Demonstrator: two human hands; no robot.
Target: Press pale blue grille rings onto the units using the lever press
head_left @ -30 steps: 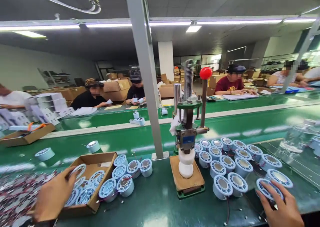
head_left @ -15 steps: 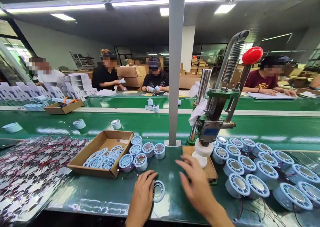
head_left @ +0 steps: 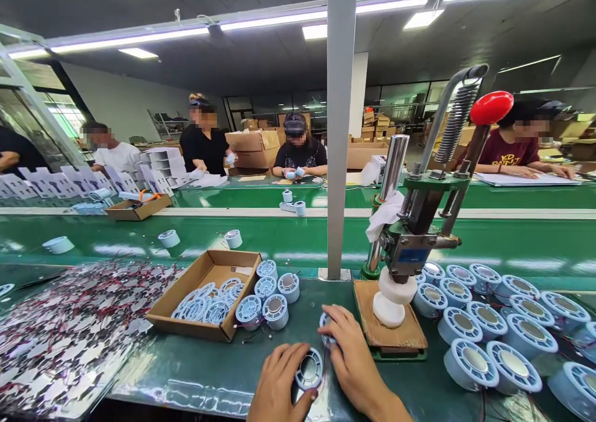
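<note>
My left hand (head_left: 282,381) curls around a light-blue round housing (head_left: 308,370), its metal disc facing up, near the front of the bench. Close beside it, my right hand (head_left: 347,354) has its fingers bent over another light-blue round part (head_left: 324,327). Most of that part is hidden under the fingers. To the right stands a hand press (head_left: 410,248) with a red knob (head_left: 492,107). A white round pad (head_left: 388,310) lies on its base under the white press head (head_left: 397,285).
A cardboard tray (head_left: 156,319) holds light-blue rings, with several housings (head_left: 275,312) beside it. Wired metal discs (head_left: 69,323) cover the left. Many housings (head_left: 471,364) stand right of the press. A grey post (head_left: 339,130) rises ahead. People sit across the green conveyor (head_left: 139,239).
My right hand has moved left and down from beside the press base onto a light-blue part. My left fingers have closed around the housing. The view has shifted slightly.
</note>
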